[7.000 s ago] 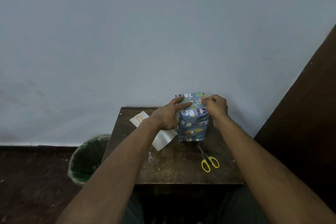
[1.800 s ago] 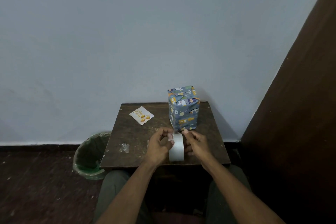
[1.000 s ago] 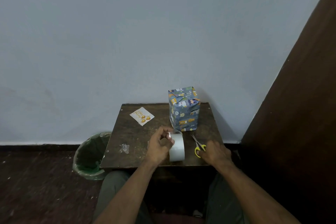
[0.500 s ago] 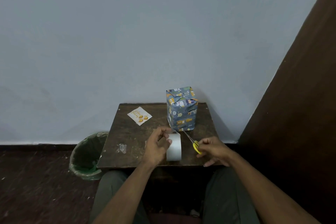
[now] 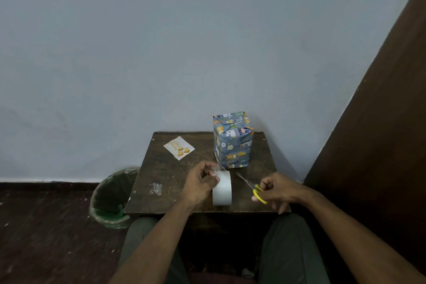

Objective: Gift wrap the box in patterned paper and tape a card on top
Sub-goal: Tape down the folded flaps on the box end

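Note:
The box [image 5: 232, 143], wrapped in blue paper with animal prints, stands upright at the back right of the small dark table [image 5: 170, 189]. A white card [image 5: 179, 147] with gold balloons lies flat at the back left. My left hand [image 5: 200, 184] holds a roll of clear tape [image 5: 222, 188] on its edge near the front and pinches a short pulled-out end of tape above it. My right hand [image 5: 277, 190] grips yellow-handled scissors [image 5: 252, 188], blades pointing toward the tape roll.
A crumpled scrap of clear tape [image 5: 156, 189] lies on the table's left front. A bin with a green liner [image 5: 113, 196] stands on the floor to the left. A dark wooden panel [image 5: 378, 145] rises on the right; a pale wall is behind.
My right hand left the tape roll, picked up the scissors from the table and raised them with the blades toward the roll. My left hand kept the roll and lifted a tape end.

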